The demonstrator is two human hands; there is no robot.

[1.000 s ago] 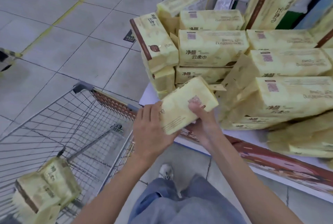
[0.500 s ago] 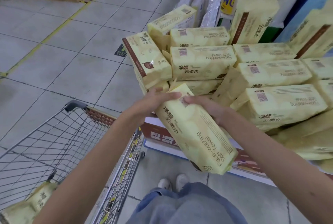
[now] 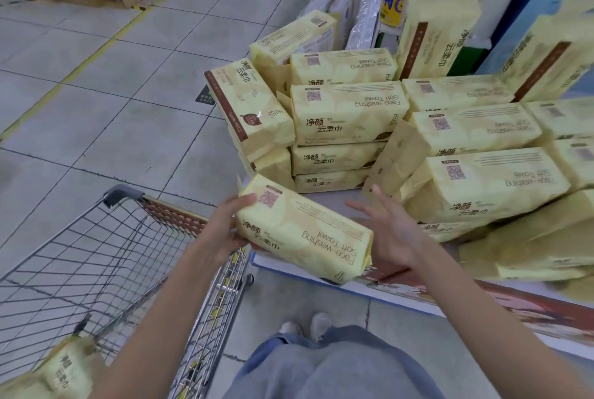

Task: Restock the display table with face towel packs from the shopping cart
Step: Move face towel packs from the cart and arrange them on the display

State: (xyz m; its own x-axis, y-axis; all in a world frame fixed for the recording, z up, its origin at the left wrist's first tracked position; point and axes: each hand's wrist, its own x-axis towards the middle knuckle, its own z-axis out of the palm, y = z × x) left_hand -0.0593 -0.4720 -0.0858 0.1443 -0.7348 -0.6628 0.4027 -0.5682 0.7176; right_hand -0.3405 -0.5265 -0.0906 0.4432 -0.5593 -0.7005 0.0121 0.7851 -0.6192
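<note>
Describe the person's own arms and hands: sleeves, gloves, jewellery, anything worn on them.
Both arms are bare: no sleeve shows on the left forearm or the right forearm up to the picture's edge. The left hand and the right hand wear no gloves. No ring, watch or bracelet shows on the wrists or the visible fingers.
</note>
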